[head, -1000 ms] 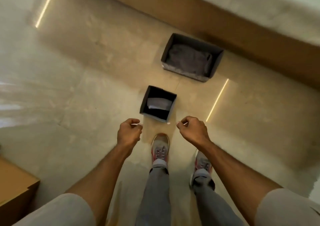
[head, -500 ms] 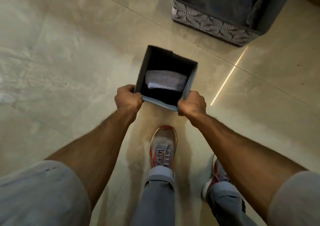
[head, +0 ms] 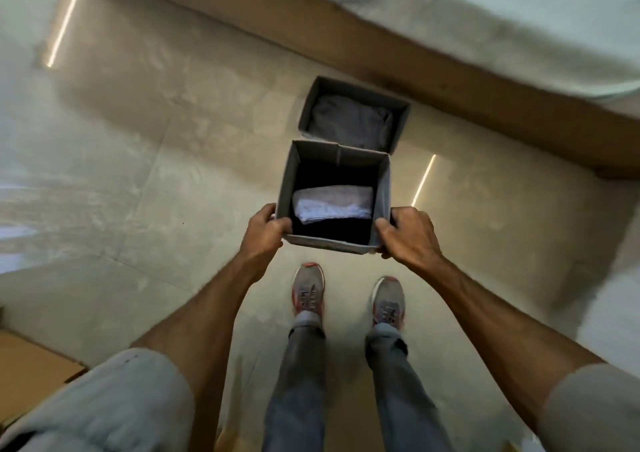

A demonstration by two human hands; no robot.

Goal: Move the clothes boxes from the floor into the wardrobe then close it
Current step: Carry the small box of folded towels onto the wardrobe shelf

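While both hands grip small box point(head: 336, 188) edges, floor point(head: 138, 181) open leftward.

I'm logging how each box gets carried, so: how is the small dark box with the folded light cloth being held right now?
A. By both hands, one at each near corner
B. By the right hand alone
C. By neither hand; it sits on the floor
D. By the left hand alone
A: the left hand and the right hand each grip a near corner of the small box.
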